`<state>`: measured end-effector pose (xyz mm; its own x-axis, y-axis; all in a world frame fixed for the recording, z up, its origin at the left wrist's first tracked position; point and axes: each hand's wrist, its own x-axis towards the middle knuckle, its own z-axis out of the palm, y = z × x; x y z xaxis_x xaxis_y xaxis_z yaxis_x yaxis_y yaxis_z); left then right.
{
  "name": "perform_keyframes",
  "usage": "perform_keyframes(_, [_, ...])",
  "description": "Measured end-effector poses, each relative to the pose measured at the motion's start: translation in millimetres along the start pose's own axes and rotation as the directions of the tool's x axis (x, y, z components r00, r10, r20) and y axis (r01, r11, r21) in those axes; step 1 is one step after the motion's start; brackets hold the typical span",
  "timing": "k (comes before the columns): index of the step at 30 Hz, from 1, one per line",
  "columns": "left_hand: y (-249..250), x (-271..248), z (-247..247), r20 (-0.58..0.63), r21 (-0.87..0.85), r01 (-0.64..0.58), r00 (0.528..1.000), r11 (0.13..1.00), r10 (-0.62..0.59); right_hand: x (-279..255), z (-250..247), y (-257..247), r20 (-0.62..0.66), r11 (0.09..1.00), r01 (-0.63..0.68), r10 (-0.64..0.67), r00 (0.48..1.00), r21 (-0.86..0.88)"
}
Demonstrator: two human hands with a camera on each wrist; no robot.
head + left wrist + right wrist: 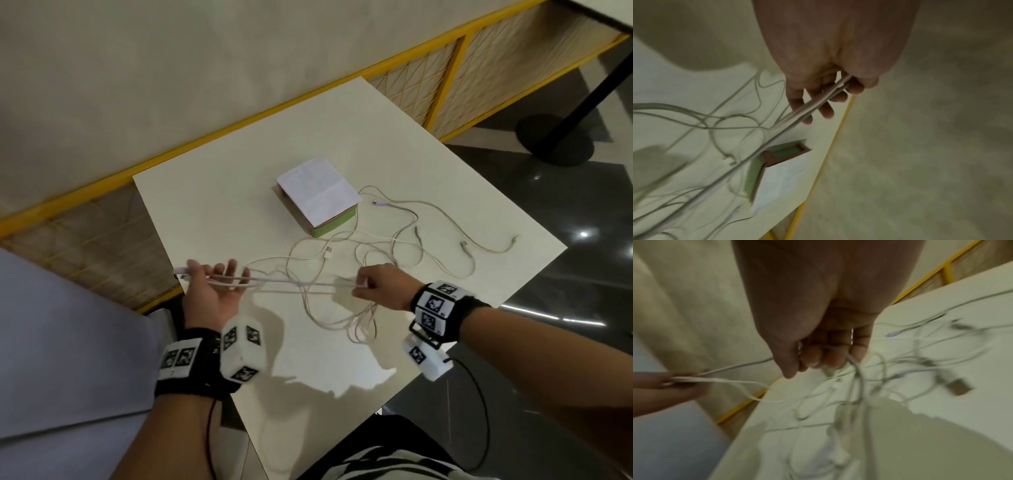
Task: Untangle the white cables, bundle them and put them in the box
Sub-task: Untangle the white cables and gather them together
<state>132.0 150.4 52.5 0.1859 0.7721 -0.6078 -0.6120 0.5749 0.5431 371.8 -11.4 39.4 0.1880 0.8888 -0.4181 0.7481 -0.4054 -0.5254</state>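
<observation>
The left hand (209,291), palm up with fingers loosely spread, has strands of the white cables (342,274) lying across its fingers (826,110) at the worktop's (212,205) near-left edge. The right hand (383,286) is a fist closed round the same strands, drawn taut between both hands above the surface. Beyond, the rest of the tangle sprawls loose over the worktop, just beside the box (317,197), whose white lid stands ajar.
</observation>
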Motion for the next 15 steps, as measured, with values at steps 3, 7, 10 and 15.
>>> perform_keyframes(3, [15,4,-5,-0.006,-0.066,-0.067,0.998,0.996,0.067,-5,-17,34,0.043,0.973,-0.117,0.128,0.991,-0.198])
perform_keyframes(7, [32,10,-7,0.011,-0.111,-0.115,0.993,0.987,0.117,-6,-29,58,0.089,0.895,-0.291,0.338,0.937,-0.337])
perform_keyframes(10, [33,9,-6,0.067,0.122,-0.134,0.99,0.983,0.127,-4,-34,59,-0.028,0.938,-0.287,0.287,0.958,-0.196])
perform_keyframes(15, [-18,-11,19,0.308,0.55,-0.162,0.951,0.819,-0.019,5,-25,10,-0.145,0.965,-0.07,0.034,0.989,-0.252])
